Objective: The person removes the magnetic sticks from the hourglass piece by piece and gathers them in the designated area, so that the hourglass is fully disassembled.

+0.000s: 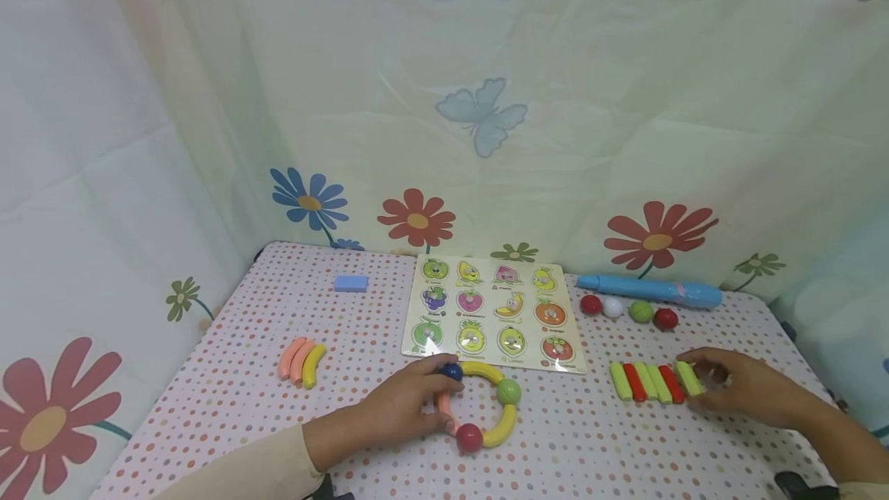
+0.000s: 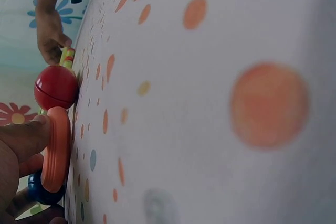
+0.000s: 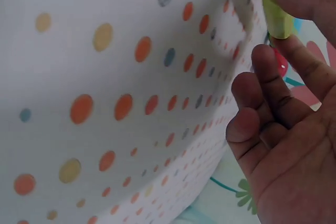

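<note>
A ring of curved sticks and balls lies on the dotted table, with a red ball, a green ball, a dark blue ball and yellow curved sticks. My left hand holds the ring's left side, thumb and fingers about the pink curved stick between the red and blue balls. Over on the right, my right hand pinches a light green stick between thumb and index finger, its other fingers loosely bent. That stick is at the right end of a row of green and red sticks.
Behind the ring lies a fruit puzzle board. A light blue tube and several loose balls are at the back right. Pink and yellow curved sticks lie at left, below a blue block. A printed curtain hangs behind.
</note>
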A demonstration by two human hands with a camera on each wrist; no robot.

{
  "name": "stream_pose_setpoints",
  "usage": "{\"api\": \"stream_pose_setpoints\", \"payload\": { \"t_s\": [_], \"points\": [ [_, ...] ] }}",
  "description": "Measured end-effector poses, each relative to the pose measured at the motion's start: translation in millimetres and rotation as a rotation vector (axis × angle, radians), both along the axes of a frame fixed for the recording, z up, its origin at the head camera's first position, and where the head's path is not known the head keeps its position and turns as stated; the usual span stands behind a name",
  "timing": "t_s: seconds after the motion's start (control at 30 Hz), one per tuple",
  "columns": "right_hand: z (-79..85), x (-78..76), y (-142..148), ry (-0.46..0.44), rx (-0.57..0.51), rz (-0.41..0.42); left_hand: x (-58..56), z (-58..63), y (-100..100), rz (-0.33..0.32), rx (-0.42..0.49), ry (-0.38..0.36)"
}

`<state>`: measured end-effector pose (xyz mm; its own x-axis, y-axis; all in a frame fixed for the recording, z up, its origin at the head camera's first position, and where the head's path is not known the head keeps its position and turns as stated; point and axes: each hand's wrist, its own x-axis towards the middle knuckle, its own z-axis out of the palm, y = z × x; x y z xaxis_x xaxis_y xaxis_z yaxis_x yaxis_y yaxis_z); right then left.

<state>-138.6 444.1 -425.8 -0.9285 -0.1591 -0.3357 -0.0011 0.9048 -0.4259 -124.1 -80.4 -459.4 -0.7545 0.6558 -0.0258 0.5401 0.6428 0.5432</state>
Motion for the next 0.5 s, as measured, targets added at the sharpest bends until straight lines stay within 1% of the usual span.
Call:
{"api": "stream_pose_setpoints", "payload": {
  "t_s": [0.23, 0.37, 0.5],
  "points": [
    [-8.5, -2.3, -2.0, -0.04, 0.0, -0.02, 0.3, 0.7, 0.6, 0.0, -0.003, -0.002],
    [-8.4, -2.3, -4.1, -0.036, 0.014, -0.013, 0.5, 0.7, 0.8, 0.005, -0.003, -0.002],
    [-4.9, -2.4, -6.4, -0.02, 0.039, -0.013, 0.4, 0.6, 0.9, 0.007, -0.006, -0.002]
  ]
}}
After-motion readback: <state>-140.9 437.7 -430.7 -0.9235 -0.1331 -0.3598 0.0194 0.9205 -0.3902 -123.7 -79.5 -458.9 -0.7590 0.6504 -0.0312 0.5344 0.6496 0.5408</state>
